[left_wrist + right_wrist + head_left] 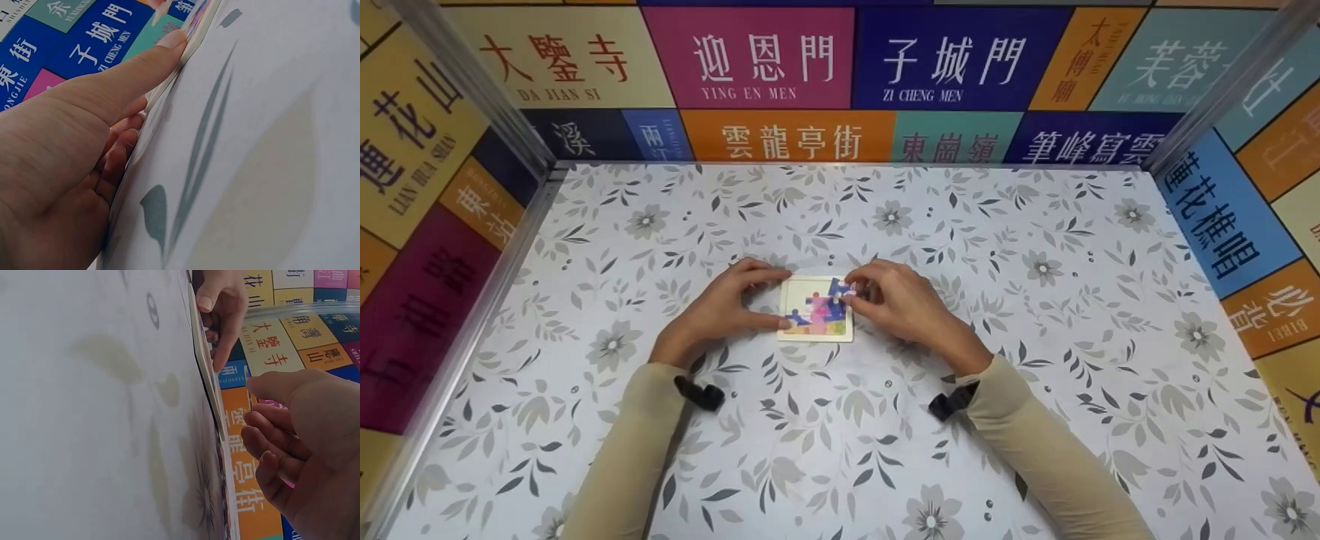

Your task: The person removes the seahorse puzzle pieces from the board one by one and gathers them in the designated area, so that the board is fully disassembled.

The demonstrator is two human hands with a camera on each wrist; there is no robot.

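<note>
A small square jigsaw tray (814,338) with a pale rim lies flat in the middle of the table. Pink, purple and yellow pieces (819,313) fill its lower part, while its upper left shows bare cream. My left hand (727,301) holds the tray's left side, thumb near the lower corner and a finger at the upper one. Between thumb and fingers of my right hand (906,300) is a purple puzzle piece (838,289), over the tray's upper right. Seen edge-on in the right wrist view, the piece (248,382) is apart from the tray.
White cloth (840,442) with grey flowers and leaves covers the table. Colourful panels (750,56) with Chinese lettering stand along the back and both sides, joined by metal posts. Each wrist carries a black camera (706,396) on a strap.
</note>
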